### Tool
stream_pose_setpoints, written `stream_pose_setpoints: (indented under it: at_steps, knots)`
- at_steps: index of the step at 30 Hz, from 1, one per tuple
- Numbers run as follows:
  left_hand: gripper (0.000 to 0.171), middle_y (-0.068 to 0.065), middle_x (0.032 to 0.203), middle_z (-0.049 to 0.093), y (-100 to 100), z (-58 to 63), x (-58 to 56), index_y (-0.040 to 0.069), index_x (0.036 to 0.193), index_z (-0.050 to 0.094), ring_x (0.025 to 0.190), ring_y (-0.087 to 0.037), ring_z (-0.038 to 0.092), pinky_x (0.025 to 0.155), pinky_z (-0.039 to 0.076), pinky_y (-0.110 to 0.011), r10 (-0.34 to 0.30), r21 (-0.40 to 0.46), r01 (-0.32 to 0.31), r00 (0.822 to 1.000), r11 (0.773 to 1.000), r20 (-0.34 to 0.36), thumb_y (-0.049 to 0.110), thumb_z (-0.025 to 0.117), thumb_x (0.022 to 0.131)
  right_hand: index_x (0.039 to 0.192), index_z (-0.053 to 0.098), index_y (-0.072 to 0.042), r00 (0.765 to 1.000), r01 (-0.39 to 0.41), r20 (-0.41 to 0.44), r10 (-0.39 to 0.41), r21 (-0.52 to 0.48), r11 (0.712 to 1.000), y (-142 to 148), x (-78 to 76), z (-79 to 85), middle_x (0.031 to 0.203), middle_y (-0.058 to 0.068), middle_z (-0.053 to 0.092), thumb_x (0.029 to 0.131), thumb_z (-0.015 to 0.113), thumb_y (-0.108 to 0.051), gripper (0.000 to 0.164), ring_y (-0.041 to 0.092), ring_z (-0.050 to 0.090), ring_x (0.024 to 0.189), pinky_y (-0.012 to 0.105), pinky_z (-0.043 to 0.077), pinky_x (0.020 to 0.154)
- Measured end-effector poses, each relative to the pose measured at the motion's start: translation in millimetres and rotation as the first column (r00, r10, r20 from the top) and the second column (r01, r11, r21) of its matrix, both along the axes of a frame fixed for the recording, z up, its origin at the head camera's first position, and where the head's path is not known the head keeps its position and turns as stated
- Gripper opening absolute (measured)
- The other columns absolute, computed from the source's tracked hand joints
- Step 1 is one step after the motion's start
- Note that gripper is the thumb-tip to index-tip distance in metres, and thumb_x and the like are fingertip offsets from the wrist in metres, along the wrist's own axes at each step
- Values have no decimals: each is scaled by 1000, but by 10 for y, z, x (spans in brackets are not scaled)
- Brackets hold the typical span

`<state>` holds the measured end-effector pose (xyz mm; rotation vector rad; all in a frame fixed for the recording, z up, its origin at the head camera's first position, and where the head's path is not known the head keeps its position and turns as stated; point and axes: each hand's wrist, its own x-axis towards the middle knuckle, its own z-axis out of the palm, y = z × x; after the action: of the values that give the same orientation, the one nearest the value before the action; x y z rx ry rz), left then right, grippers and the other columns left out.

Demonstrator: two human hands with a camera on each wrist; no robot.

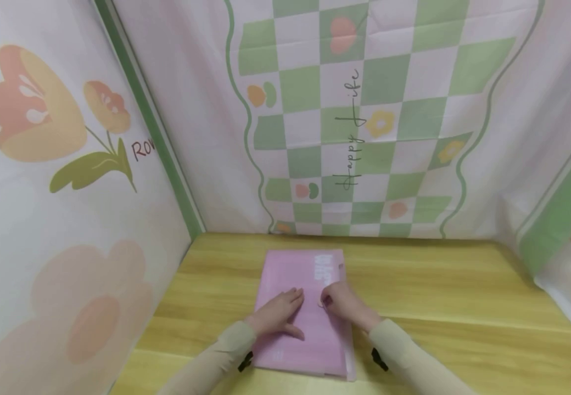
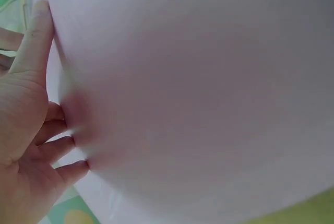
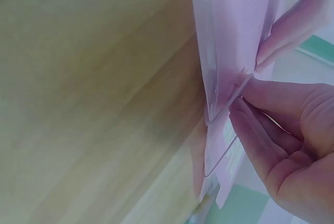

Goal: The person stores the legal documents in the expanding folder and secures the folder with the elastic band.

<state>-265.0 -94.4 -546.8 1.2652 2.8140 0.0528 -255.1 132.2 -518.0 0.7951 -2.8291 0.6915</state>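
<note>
A pink folder [image 1: 287,269] lies on the wooden table with white lettering [image 1: 323,266] near its top right. My left hand [image 1: 276,315] rests on its cover, fingers extended and thumb spread toward the front. In the left wrist view, the fingertips press against the smooth pink surface [image 2: 209,104]. At the folder's right side, my right hand [image 1: 348,304] pinches a thin cord [image 3: 224,106] between thumb and forefinger. The right wrist view shows this cord pulled taut in a loop from the folder's edge. Several layers show along that edge.
The wooden table [image 1: 453,307] spreads out on both sides of the folder. Behind it hangs a checked green and white cloth [image 1: 300,88], with a flower-printed cloth [image 1: 9,214] at the left. A dark strap piece [image 1: 379,359] sits at the right wrist.
</note>
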Motion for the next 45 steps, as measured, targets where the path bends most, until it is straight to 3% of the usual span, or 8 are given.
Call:
stream_pose_setpoints:
  at_steps: [6, 14, 18, 23, 34, 45]
  knots:
    - [107, -19, 155, 40, -10, 8, -10, -1, 148, 40, 143, -33, 42, 118, 36, -42, -9, 25, 9, 1000, 1000, -20, 66, 72, 71, 75, 73, -3, 999, 19, -35, -18, 21, 1000, -80, -56, -13, 73, 8, 71, 71, 71, 7, 11, 19, 66, 70, 31, 57, 69]
    - [107, -20, 153, 42, -43, 24, -34, -3, 146, 43, 141, -34, 45, 116, 38, -43, -24, 30, 26, 999, 999, -49, 65, 74, 70, 55, 60, -9, 997, 53, -57, -49, 70, 996, -208, -123, -5, 55, -3, 55, 72, 66, 10, 26, 6, 39, 56, 19, 35, 52]
    - [107, -20, 153, 43, -64, 51, -48, -2, 146, 43, 141, -34, 45, 116, 38, -43, -15, 32, 16, 999, 999, -50, 65, 75, 69, 56, 58, -8, 996, 25, -91, -16, 96, 995, -260, -115, 52, 57, 0, 56, 74, 66, 8, 26, 10, 45, 55, 24, 41, 55]
    - [108, -19, 154, 41, -78, 54, -63, -2, 147, 42, 142, -35, 43, 117, 36, -44, -4, 31, 4, 1000, 1000, -28, 63, 77, 68, 67, 65, -4, 998, -8, -64, 17, 138, 990, -300, -129, 76, 67, 7, 63, 77, 66, 6, 14, 18, 57, 62, 32, 51, 62]
    - [107, -19, 154, 42, -26, 21, -81, -2, 146, 43, 142, -35, 43, 117, 37, -43, -35, 30, 37, 998, 999, -46, 64, 76, 69, 72, 63, 0, 997, -48, -51, 56, 153, 987, -236, -155, 52, 71, 11, 63, 76, 66, 8, 10, 22, 59, 65, 35, 54, 64]
    - [107, -20, 155, 40, -8, -1, -46, -2, 147, 41, 143, -35, 42, 117, 36, -43, -26, 20, 26, 1000, 999, -8, 63, 76, 69, 82, 64, 6, 995, -20, 105, -1, 199, 980, -295, -124, 89, 79, 18, 63, 79, 65, 7, 4, 30, 61, 73, 45, 55, 74]
